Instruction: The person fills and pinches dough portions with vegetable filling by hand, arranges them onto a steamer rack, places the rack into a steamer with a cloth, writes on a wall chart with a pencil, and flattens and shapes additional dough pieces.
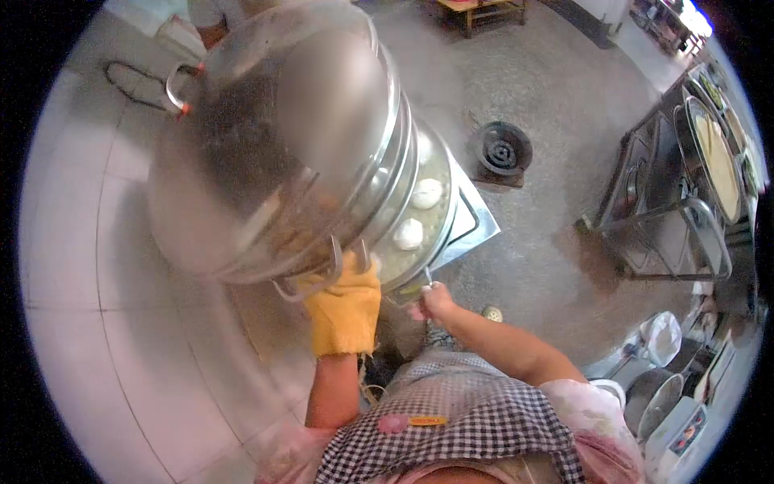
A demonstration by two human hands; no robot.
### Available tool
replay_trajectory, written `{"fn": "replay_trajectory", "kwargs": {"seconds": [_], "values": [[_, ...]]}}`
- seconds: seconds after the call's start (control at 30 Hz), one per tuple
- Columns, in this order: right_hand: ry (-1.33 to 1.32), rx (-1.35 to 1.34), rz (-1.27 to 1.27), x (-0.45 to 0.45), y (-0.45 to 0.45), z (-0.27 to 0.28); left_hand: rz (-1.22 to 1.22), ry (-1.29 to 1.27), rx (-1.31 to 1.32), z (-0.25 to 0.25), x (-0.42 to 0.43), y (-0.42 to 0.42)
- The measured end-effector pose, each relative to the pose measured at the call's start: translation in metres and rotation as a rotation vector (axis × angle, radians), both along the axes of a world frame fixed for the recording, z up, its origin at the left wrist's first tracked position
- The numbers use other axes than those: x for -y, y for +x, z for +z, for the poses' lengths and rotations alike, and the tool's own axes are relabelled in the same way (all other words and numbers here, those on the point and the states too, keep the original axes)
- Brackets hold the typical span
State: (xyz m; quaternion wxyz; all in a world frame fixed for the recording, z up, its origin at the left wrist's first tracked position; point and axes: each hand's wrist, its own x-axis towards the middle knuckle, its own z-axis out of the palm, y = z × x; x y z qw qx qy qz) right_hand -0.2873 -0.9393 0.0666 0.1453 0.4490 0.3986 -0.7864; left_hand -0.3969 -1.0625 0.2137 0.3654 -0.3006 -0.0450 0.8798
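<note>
My left hand (347, 302), in a thick yellow glove, is closed around the side handles of the upper steamer tiers (395, 153). Those metal tiers are tilted, with a large domed steamer lid (234, 161) over them. Below, a lower steamer tier (447, 234) lies partly uncovered. White buns (409, 234) rest on its pale lining, and the rest of it is hidden by the raised tiers. My bare right hand (435, 302) is closed on the handle at the near edge of this lower tier.
A round black burner (504, 148) sits on the floor ahead. On the right stands a metal rack (661, 234) beside a big round pan (713, 161). Pots (657, 399) and a scale (684, 436) are at the lower right. Part of another person (211, 20) shows behind the lid.
</note>
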Motion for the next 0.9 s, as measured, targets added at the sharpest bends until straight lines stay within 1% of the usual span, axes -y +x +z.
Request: {"fn": "replay_trajectory", "kwargs": {"seconds": [0.17, 0.27, 0.37, 0.43, 0.47, 0.5, 0.53, 0.6, 0.67, 0.73, 0.77, 0.8, 0.87, 0.9], "values": [[0.004, 0.003, 0.020, 0.035, -0.051, -0.018, -0.019, 0.036, 0.035, -0.030, 0.018, -0.010], [-0.064, -0.110, -0.012, 0.035, -0.053, -0.060, -0.010, 0.090, 0.091, -0.045, 0.025, 0.000], [-0.136, -0.174, 0.152, -0.007, -0.028, -0.028, 0.044, 0.198, 0.200, -0.060, 0.023, 0.014], [-0.064, -0.196, 0.213, -0.032, 0.000, -0.031, 0.066, 0.270, 0.282, -0.065, 0.020, 0.018], [-0.026, -0.197, 0.254, -0.032, -0.006, -0.024, 0.056, 0.282, 0.271, -0.061, 0.029, 0.005], [0.035, -0.166, 0.294, -0.036, -0.001, -0.030, 0.033, 0.265, 0.233, -0.059, 0.033, -0.001], [0.099, -0.135, 0.331, -0.040, 0.008, -0.043, -0.056, 0.203, 0.073, -0.055, 0.037, -0.006], [0.107, -0.069, 0.194, -0.051, 0.050, -0.063, -0.037, -0.011, 0.045, -0.051, 0.035, -0.010], [0.041, 0.032, 0.276, -0.071, 0.096, -0.076, -0.011, -0.223, 0.013, -0.051, 0.029, -0.011], [0.083, 0.084, 0.218, -0.078, 0.151, -0.098, 0.020, -0.436, -0.019, -0.054, 0.022, -0.008], [0.151, 0.145, 0.272, -0.083, 0.180, -0.111, 0.027, -0.122, 0.116, -0.080, 0.030, -0.009], [0.218, 0.205, 0.327, -0.087, 0.202, -0.120, 0.034, 0.194, 0.245, -0.127, 0.047, -0.013], [0.165, 0.250, 0.182, -0.091, 0.241, -0.098, -0.014, 0.399, 0.185, -0.178, 0.065, -0.020], [0.145, 0.285, 0.146, -0.093, 0.254, -0.089, 0.004, 0.293, 0.146, -0.172, 0.062, -0.014]]}}
